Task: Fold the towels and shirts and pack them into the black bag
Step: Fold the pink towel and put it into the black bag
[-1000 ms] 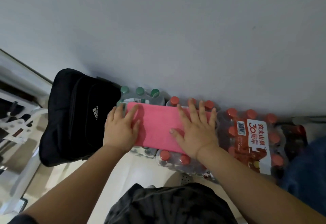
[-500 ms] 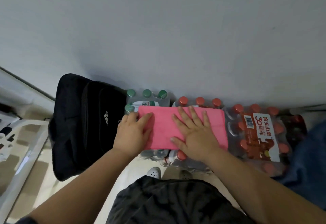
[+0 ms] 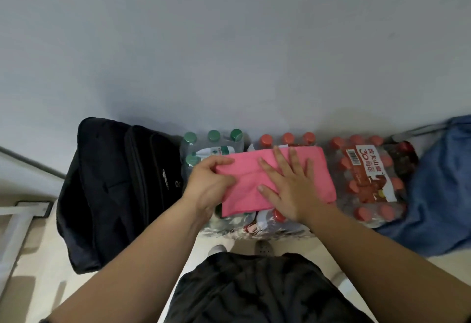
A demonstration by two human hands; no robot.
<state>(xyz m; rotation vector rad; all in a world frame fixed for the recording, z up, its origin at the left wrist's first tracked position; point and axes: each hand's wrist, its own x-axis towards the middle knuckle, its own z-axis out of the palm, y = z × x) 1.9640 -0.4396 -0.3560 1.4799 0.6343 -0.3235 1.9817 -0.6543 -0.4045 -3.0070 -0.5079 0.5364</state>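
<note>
Atop bottle packs [image 3: 367, 170], pink towel [image 3: 319, 180] lengthwise left-right, left grip [image 3: 206, 185] pinching its end, right grip [image 3: 288, 187] spread flat.

The pink towel [image 3: 277, 182] hides most caps of the red-capped bottle pack [image 3: 288, 138] beneath it. The left hand [image 3: 206, 185] pinches the towel's left edge, so its fingertips are partly out of sight. Right of the towel, blue fabric [image 3: 443, 190] runs off the frame. Left of the towel, the white logo [image 3: 165, 178] on the black bag [image 3: 107, 190] is too blurred to read.

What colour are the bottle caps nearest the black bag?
Green; the round plastic caps show best in the head view.
</note>
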